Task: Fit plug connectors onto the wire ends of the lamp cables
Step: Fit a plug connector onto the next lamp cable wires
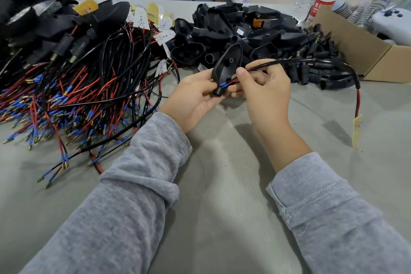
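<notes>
- A messy pile of wires, red and black with blue tips, lies on the grey bench.
- The left hand grips a smooth black plastic shell.
- The right hand pinches a shiny black cable at the shell's round end.

black housing: upright, tilted | cable: black, arched rightward | blue-sleeved wire ends: at housing's base
</notes>
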### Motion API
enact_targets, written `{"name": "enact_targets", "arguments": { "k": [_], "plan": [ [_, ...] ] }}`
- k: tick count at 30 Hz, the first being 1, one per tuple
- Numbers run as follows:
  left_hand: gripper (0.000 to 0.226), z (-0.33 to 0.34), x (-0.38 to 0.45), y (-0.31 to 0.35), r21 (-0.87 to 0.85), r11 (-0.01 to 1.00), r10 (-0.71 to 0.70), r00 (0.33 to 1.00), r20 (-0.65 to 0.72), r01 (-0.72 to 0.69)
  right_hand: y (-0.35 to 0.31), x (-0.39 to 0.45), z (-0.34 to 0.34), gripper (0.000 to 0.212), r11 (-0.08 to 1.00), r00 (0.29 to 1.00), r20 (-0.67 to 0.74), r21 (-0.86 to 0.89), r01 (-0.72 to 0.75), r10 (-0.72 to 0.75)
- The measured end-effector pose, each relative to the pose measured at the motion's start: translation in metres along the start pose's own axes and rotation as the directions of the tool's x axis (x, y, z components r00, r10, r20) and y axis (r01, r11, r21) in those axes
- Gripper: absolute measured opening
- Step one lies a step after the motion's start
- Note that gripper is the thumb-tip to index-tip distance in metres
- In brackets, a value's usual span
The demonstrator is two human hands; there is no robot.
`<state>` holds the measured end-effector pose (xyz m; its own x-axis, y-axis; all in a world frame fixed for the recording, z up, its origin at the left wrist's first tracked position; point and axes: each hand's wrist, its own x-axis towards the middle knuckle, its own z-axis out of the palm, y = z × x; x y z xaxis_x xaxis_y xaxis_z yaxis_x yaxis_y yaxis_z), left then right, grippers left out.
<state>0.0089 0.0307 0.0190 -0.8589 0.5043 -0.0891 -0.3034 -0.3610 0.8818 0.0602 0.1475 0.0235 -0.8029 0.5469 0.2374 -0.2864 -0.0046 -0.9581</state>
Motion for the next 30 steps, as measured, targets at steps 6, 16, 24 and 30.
{"name": "enact_targets", "arguments": {
  "k": [6,16,24,30],
  "plan": [
    [0.044,-0.0038,0.0035,-0.0057,0.007,0.998,0.068,0.997,-0.038,-0.068,0.0001,0.0029,-0.005,0.01,0.998,0.998,-0.023,0.018,-0.053,0.054],
    [0.051,-0.0092,0.0061,-0.0052,0.013,1.0,0.023,1.0,0.016,-0.023,0.0069,0.0082,-0.0077,0.009,0.985,0.996,-0.084,-0.164,-0.047,0.033],
    [0.022,-0.0076,0.0056,-0.0055,0.046,0.998,0.05,0.995,-0.082,-0.047,0.003,0.0068,-0.0077,0.007,0.993,0.993,-0.043,0.051,-0.109,0.111],
    [0.026,-0.0063,0.0073,-0.0066,0.03,0.997,0.08,0.991,-0.108,-0.077,0.0033,0.0079,-0.0089,0.006,0.975,0.984,-0.06,0.155,-0.157,0.168]
  ]
}}
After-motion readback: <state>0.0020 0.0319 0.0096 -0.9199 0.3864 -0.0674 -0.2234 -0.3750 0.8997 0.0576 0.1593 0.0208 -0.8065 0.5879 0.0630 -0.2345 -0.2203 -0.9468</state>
